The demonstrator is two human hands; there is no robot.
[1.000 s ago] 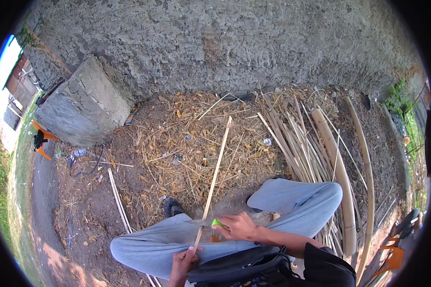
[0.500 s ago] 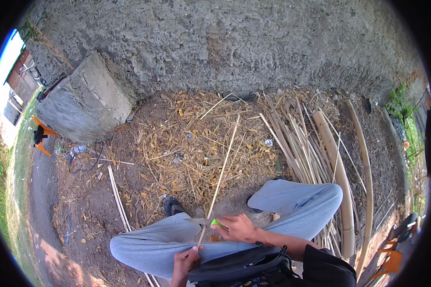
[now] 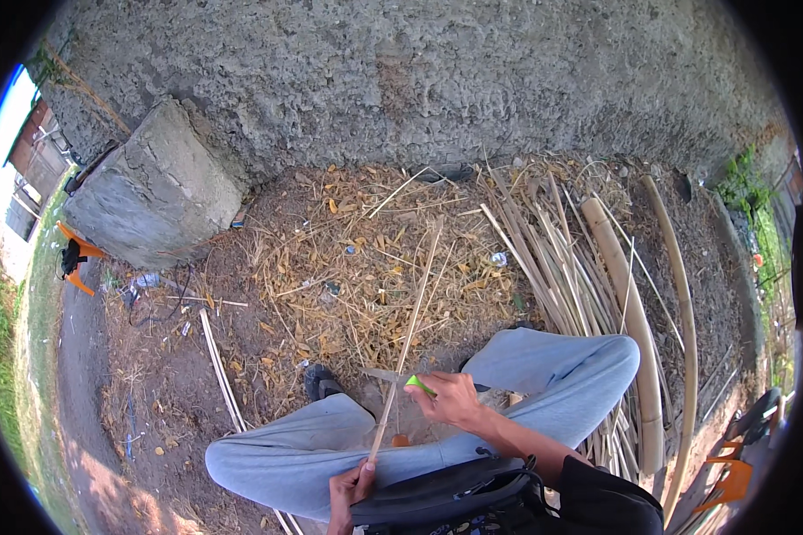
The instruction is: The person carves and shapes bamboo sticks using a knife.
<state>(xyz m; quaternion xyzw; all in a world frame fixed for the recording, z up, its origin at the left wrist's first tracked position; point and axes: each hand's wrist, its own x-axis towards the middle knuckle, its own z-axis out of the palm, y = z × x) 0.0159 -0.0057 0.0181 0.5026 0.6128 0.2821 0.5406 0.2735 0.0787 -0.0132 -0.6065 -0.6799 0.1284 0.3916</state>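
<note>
Near my lap, my left hand (image 3: 351, 487) pinches the lower end of a long, thin bamboo strip (image 3: 410, 328), which slants up and away over the ground between my legs. My right hand (image 3: 448, 398) is closed round the bright green handle of a knife (image 3: 383, 374). The knife's blade points left and lies across the strip, a good way above my left hand. Whether the edge bites into the strip cannot be made out.
To the right lie a heap of split bamboo strips (image 3: 553, 259), a thick bamboo pole (image 3: 633, 339) and a thinner pole (image 3: 682, 312). Pale strips (image 3: 219, 366) lie on the left. A concrete block (image 3: 156, 192) stands by the rough wall (image 3: 473, 80). Dry leaves and shavings litter the ground.
My right hand and the knife have moved up along the strip, away from my lap and slightly right. My left hand still grips the lower end, nearly in the same place.
</note>
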